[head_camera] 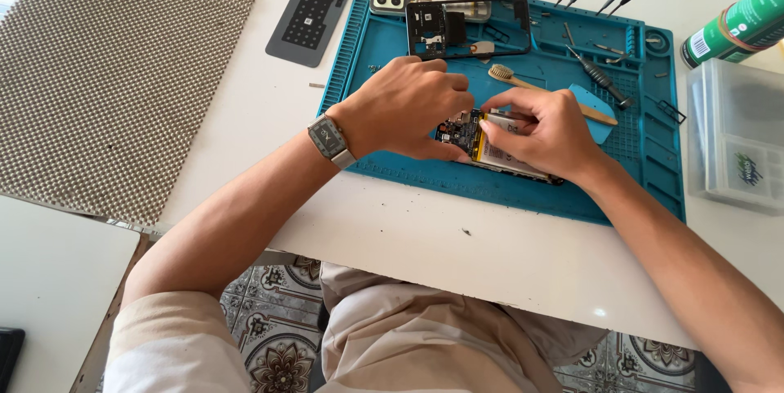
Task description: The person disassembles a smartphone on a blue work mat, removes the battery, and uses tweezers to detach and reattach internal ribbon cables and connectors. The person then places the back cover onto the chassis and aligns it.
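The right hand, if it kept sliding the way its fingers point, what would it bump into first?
The right hand points left across the opened phone, so it would most likely bump the left hand first. Their fingertips already look nearly touching over the phone, though depth is hard to judge from above.

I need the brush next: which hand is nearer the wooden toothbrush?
Right. The right hand lies just below the toothbrush, almost touching; the left hand sits farther to its left.

A: Where does the view sit?
B: On the person's head, looking steeply down and forward at the white table (425, 238), close in.
A: Another view?
B: None; just this one.
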